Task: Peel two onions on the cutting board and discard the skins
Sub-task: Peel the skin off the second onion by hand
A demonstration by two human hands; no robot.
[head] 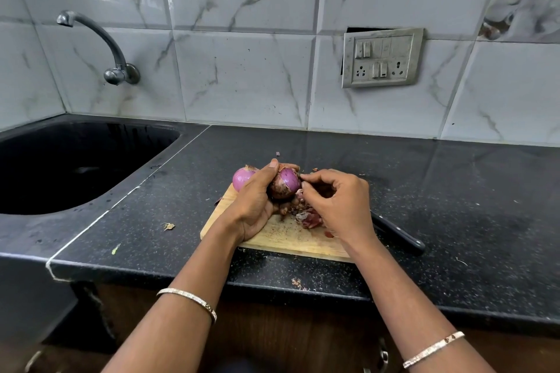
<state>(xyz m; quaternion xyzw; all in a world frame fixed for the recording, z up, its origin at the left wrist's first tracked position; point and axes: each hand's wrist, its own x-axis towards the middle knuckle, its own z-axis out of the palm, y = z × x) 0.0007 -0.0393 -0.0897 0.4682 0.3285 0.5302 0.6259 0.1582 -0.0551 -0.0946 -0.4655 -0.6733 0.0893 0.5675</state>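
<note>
The half-peeled onion [286, 186] is held just above the cutting board [281, 241], gripped in the curled fingers [274, 168] of the left hand [257, 206], its long axis seemingly near upright. The right hand [339, 203], immediately to its right, is pinched onto its right flank, above the loose skins [309, 219].

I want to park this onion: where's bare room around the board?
Bare countertop lies between the cutting board and the tiled wall, and right of the knife. Crowded: skins mid-board, peeled onion at its far-left corner.
</note>
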